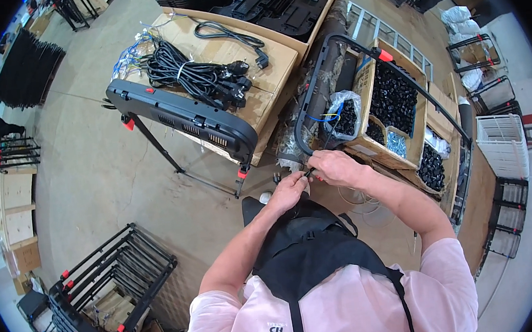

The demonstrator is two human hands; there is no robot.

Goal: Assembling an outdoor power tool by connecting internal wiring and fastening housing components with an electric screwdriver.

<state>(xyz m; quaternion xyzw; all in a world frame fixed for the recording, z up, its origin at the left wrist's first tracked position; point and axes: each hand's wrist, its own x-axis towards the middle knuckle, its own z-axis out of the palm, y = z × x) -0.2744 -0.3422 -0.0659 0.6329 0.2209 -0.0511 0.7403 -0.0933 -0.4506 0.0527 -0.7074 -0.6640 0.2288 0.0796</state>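
black frame [356,45] (red clip [385,55]), pink shirt [348,304]

Bright, fairly even lt w/ soft shadows on flr [106,180], strong fisheye bend & blk corners.

At the far edge of the apron [327,249], the left hand [288,191] and right hand [337,166] nearly meet, fingers bent; bare forearms [402,200] slant inward.

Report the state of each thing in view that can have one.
Left hand: fingers curled, grip unclear
Right hand: fingers curled, grip unclear
Cable bundle: coiled, tied
Single cable: looped, loose
Upper carton: open, holding black panels
Carton beneath cables: apparently shut
Plastic bag: open
Parts box: open, compartmented
Black-topped frame: standing
Stacked frames: nested together
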